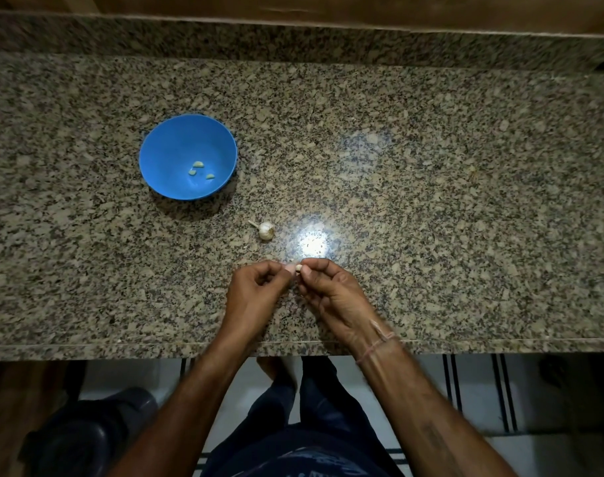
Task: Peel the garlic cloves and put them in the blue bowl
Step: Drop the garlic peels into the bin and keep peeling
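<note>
Head view, looking down on a speckled brown-grey granite tabletop point(431, 208) w/ a raised granite ledge along its far side. Left to right: a round blue plastic bowl point(176, 146) sits upright on the left-centre of the tabletop, w/ 3 pale yellowish peeled garlic cloves point(198, 164) lying apart from each other on its bottom. To the right of the bowl & nearer the person, a small white garlic bulb point(266, 230) lies on its side, dry stem pointing toward the bowl; it's near the bowl but not touching it. Just right of the bulb is a bright glare spot of light on the stone.

Close to the front edge, both hands meet above the tabletop. Left hand point(256, 290) has its fingers curled, thumb & forefinger tips pinching at a small pale garlic clove point(298, 268). Right hand point(331, 290) approaches from the other side, thumb & forefinger also pinching the same clove, remaining fingers loosely bent below. So the clove is held between the 2 hands' fingertips, in front of the bulb & well apart from the bowl. Can't tell how much skin is on it: too small. A thin pinkish thread band point(380, 342) circles the right wrist.

Below the tabletop edge: the person's dark blue trousers, a pale tiled floor w/ dark stripes, a dark rounded object at lower left.
</note>
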A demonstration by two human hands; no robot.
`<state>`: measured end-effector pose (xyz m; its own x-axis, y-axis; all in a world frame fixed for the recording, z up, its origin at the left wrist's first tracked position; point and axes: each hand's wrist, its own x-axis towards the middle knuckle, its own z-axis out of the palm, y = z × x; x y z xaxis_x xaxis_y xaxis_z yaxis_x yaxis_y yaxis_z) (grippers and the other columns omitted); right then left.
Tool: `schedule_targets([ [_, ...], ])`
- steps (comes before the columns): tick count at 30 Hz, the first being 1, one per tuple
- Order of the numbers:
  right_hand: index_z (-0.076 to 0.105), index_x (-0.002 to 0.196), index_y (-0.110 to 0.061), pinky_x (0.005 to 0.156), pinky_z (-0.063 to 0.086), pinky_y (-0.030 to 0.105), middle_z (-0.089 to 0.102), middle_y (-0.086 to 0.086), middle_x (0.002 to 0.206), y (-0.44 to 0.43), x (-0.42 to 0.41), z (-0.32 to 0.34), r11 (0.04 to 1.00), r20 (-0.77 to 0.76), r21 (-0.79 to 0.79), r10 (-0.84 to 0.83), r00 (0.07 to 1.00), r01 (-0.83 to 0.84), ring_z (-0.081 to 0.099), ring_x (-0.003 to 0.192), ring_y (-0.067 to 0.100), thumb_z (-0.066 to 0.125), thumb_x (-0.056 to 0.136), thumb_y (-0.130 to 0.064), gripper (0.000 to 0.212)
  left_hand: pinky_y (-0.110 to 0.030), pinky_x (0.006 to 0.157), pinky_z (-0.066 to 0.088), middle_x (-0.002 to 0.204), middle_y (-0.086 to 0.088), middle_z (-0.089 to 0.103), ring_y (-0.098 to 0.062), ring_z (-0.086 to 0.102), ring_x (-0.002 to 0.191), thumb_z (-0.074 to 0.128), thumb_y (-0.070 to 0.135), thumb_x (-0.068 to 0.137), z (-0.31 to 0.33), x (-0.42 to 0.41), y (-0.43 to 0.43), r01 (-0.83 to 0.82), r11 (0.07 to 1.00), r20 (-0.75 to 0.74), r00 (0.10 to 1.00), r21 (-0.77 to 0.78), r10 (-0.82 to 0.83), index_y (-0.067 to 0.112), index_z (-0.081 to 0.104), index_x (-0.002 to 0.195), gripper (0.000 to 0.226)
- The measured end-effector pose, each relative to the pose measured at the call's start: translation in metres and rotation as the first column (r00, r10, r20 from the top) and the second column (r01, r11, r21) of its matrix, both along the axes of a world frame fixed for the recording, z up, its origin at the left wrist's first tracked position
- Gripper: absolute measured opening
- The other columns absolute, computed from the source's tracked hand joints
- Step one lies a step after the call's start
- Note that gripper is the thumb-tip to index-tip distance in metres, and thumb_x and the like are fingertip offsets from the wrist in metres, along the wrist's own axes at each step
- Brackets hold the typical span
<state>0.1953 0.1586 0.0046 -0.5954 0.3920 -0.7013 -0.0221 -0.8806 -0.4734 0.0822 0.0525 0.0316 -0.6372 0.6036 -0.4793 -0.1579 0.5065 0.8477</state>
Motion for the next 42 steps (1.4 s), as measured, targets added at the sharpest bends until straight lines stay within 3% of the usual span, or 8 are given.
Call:
schedule_targets([
  [3, 0.074, 0.101, -0.006, 0.079, 0.058, 0.028, 0.074, 0.014, 0.099, -0.001, -0.002, 0.000, 0.998, -0.013, 0.061, 0.031, 0.999, -0.031, 0.070, 0.084, 0.019, 0.076, 0.080, 0.001, 0.022, -0.015, 0.068, 0.053, 0.083, -0.006, 0.077, -0.009, 0.072, 0.077, 0.070, 0.015, 0.098, 0.006, 0.001, 0.001, -0.089, 0.995, 0.167, 0.983, 0.053, 0.079, 0.004, 0.077, 0.089, 0.016],
  [10, 0.073, 0.107, -0.002, 0.086, 0.060, 0.030, 0.077, 0.015, 0.104, -0.003, -0.007, 0.003, 0.956, 0.023, 0.268, 0.115, 0.993, -0.117, 0.074, 0.096, 0.022, 0.072, 0.088, 0.005, 0.019, -0.016, 0.056, 0.047, 0.074, -0.001, 0.071, -0.008, 0.061, 0.067, 0.070, 0.015, 0.096, -0.002, -0.003, -0.002, -0.172, 0.985, 0.250, 0.954, 0.001, 0.167, 0.009, 0.077, 0.087, 0.013],
  [16, 0.073, 0.106, 0.001, 0.088, 0.060, 0.031, 0.077, 0.015, 0.108, -0.003, -0.011, 0.002, 0.890, 0.124, 0.426, 0.122, 0.985, -0.164, 0.073, 0.098, 0.023, 0.074, 0.090, 0.002, 0.016, -0.042, 0.082, 0.061, 0.090, -0.016, 0.076, -0.024, 0.072, 0.086, 0.070, 0.013, 0.095, 0.000, -0.006, -0.001, -0.160, 0.987, 0.160, 0.975, 0.013, 0.156, 0.010, 0.076, 0.091, 0.008],
  [20, 0.074, 0.104, -0.004, 0.082, 0.060, 0.030, 0.075, 0.013, 0.100, -0.005, -0.010, -0.001, 0.896, 0.149, 0.412, 0.111, 0.983, -0.164, 0.068, 0.089, 0.021, 0.070, 0.094, 0.001, 0.012, -0.042, 0.072, 0.055, 0.083, -0.009, 0.072, -0.026, 0.064, 0.076, 0.062, 0.014, 0.096, -0.012, -0.011, 0.001, -0.104, 0.994, -0.026, 0.994, -0.030, 0.103, 0.020, 0.073, 0.083, 0.018],
  [27, 0.073, 0.101, -0.006, 0.079, 0.059, 0.027, 0.075, 0.006, 0.093, -0.003, -0.009, 0.000, 0.945, 0.093, 0.306, 0.094, 0.991, -0.118, 0.068, 0.084, 0.015, 0.066, 0.094, 0.005, 0.014, -0.043, 0.067, 0.053, 0.075, -0.004, 0.069, -0.022, 0.065, 0.071, 0.065, 0.031, 0.099, -0.022, -0.011, 0.000, -0.018, 0.999, -0.116, 0.993, -0.038, 0.014, 0.019, 0.070, 0.080, 0.023],
  [31, 0.073, 0.099, -0.008, 0.083, 0.059, 0.027, 0.075, 0.009, 0.095, -0.002, -0.010, -0.001, 0.963, 0.056, 0.259, 0.065, 0.996, -0.077, 0.069, 0.088, 0.018, 0.068, 0.093, 0.005, 0.015, -0.037, 0.085, 0.060, 0.088, 0.001, 0.078, -0.018, 0.074, 0.090, 0.072, 0.029, 0.097, -0.014, -0.009, -0.001, -0.028, 0.996, 0.047, 0.999, 0.086, 0.024, 0.017, 0.078, 0.093, 0.015],
  [37, 0.076, 0.096, -0.010, 0.108, 0.051, 0.050, 0.073, 0.015, 0.104, -0.008, -0.013, -0.007, 0.958, 0.019, 0.277, 0.068, 0.998, -0.070, 0.067, 0.107, 0.031, 0.071, 0.091, 0.002, 0.014, -0.044, 0.097, 0.059, 0.096, -0.012, 0.079, -0.026, 0.076, 0.100, 0.075, 0.016, 0.094, -0.006, -0.006, 0.000, -0.141, 0.983, 0.290, 0.952, 0.121, 0.101, 0.006, 0.079, 0.099, 0.012],
  [42, 0.076, 0.100, -0.004, 0.096, 0.059, 0.043, 0.077, 0.015, 0.106, -0.006, -0.008, 0.001, 0.859, 0.095, 0.494, 0.103, 0.990, -0.137, 0.073, 0.102, 0.029, 0.071, 0.092, 0.002, 0.012, -0.031, 0.068, 0.045, 0.090, -0.002, 0.079, -0.003, 0.067, 0.073, 0.077, 0.024, 0.091, -0.007, -0.009, -0.002, -0.154, 0.987, 0.372, 0.920, 0.042, 0.127, 0.013, 0.079, 0.092, 0.011],
])
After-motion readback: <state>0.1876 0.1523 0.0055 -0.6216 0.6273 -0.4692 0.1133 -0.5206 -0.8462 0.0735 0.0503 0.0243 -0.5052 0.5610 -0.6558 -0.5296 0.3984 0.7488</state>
